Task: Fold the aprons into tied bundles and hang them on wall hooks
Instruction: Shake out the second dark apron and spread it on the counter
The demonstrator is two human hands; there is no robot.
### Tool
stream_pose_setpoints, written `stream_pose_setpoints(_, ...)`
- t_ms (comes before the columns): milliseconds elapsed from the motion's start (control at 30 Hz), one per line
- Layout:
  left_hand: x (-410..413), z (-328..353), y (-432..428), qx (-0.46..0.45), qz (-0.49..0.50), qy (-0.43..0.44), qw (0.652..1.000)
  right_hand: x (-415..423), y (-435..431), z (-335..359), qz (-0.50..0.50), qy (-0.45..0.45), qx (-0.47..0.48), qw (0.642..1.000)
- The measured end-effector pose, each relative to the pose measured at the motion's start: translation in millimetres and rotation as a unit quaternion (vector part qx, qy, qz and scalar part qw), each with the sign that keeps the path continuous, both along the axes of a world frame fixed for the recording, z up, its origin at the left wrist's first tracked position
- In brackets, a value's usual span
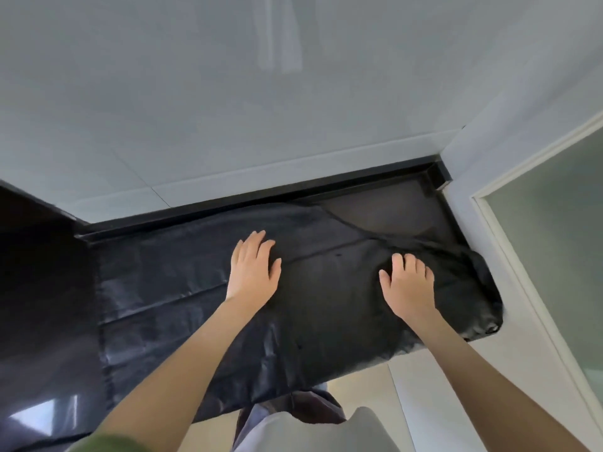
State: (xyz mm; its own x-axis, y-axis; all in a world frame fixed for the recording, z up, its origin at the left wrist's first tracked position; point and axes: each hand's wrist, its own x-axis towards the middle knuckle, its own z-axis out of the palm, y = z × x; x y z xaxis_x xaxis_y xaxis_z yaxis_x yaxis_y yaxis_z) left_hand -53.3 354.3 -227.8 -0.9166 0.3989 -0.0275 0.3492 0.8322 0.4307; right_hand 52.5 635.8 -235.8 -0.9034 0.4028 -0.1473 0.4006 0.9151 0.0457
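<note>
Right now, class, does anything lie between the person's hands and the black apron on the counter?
Nothing visible does: the left hand and the right hand both rest directly on the apron, palms down.

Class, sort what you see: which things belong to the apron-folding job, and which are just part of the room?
Part of the job: black apron; left hand and right hand, both resting on it.
Just there: counter; tiled wall; glass door.

Green sleeve (109, 444) on left arm (182, 363), bare forearms, pale grey clothing (326, 433)
</note>
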Motion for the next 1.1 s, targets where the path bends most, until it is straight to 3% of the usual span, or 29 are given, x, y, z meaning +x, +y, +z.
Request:
stream_pose_setpoints(67, -4, -2, -30, -0.101, 0.024, -0.052, 0.993, -18, -7, 12, -0.030, 0.003, -0.027, 0.999)
stream_pose_setpoints(167, -10, -8, -64, -0.181, -0.046, -0.127, 0.974, -56, -39, 30, 0.013, 0.035, -0.153, 0.988)
stream_pose_setpoints(300, -21, -6, -78, -0.150, -0.068, -0.125, 0.978, -108, -99, 40, 0.027, -0.020, -0.302, 0.953)
stream_pose_setpoints(467, -35, 5, -91, -0.122, 0.077, -0.078, 0.987, -151, -121, 31, -0.117, -0.043, -0.425, 0.897)
stream_pose_setpoints(667, -56, 13, -107, -0.177, 0.127, -0.110, 0.970, -150, -103, 34, -0.028, 0.055, -0.309, 0.949)
stream_pose_setpoints(800, -60, 15, -103, -0.207, 0.107, -0.097, 0.968, -153, -107, 35, 0.076, -0.034, -0.166, 0.983)
stream_pose_setpoints(900, -60, 15, -101, -0.227, 0.087, -0.066, 0.968, -163, -112, 32, 0.152, -0.025, -0.063, 0.986)
stream_pose_setpoints(967, -59, 17, -99, -0.240, 0.072, -0.041, 0.967, -166, -109, 32, 0.157, 0.049, -0.078, 0.983)
stream_pose_setpoints(1100, -57, 30, -93, -0.286, 0.086, -0.013, 0.954, -151, -93, 45, 0.117, 0.166, -0.230, 0.952)
